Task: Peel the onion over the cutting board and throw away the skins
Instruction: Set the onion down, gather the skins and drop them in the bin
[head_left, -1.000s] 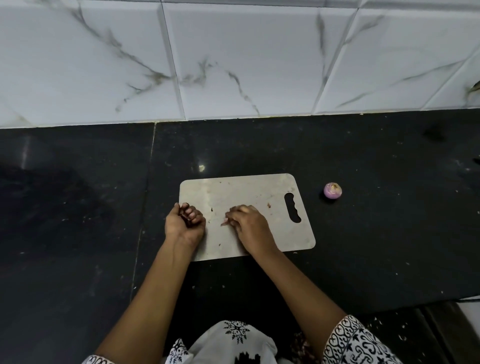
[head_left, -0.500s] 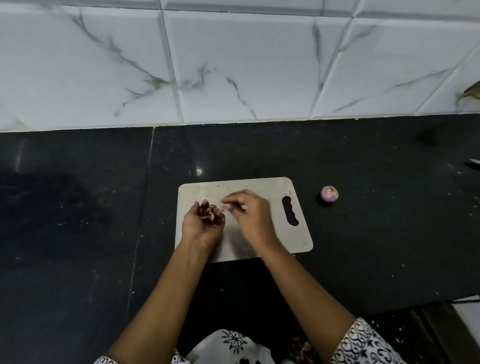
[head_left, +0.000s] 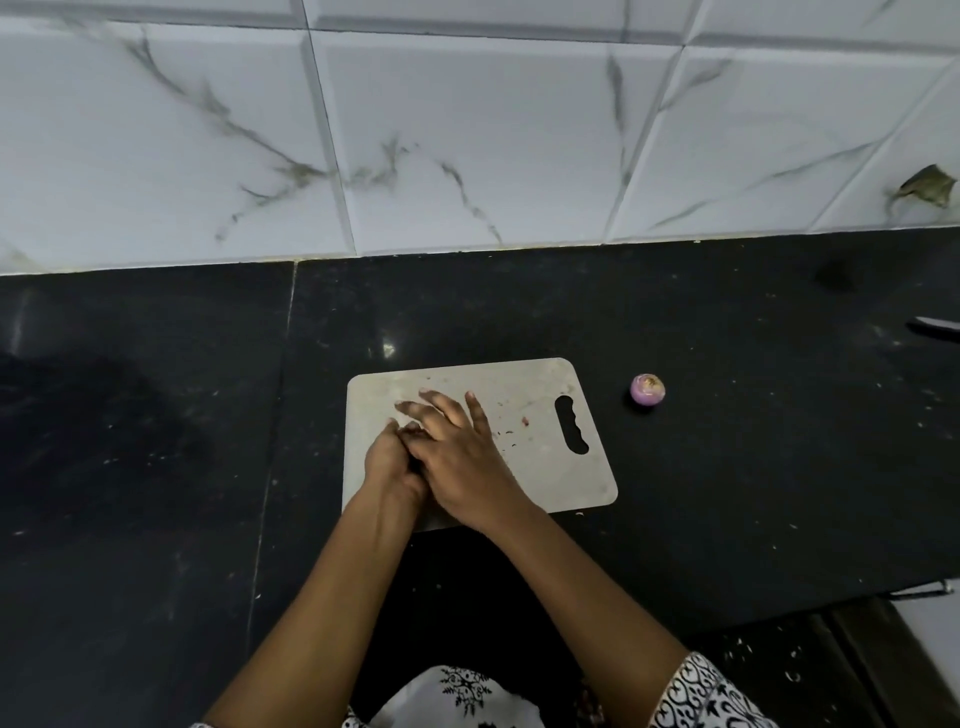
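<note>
A peeled purple onion (head_left: 647, 388) sits on the black counter just right of the grey cutting board (head_left: 550, 483). My left hand (head_left: 385, 462) is curled over the board's left half. My right hand (head_left: 460, 452) lies partly across it, fingers spread and pointing away from me. What the left palm holds is hidden now; a moment ago it cupped reddish skin scraps. A few tiny skin bits (head_left: 524, 422) lie on the board near the handle hole.
A white marble-tile wall rises behind the counter, with a brown mark (head_left: 927, 189) at the far right. A thin pale object, maybe a knife tip (head_left: 935, 326), pokes in at the right edge. The counter's front edge drops off at the lower right.
My hands were apart on the board a second ago, the right one pinching scraps. They have come together, and the right hand now rests spread over the curled left hand.
</note>
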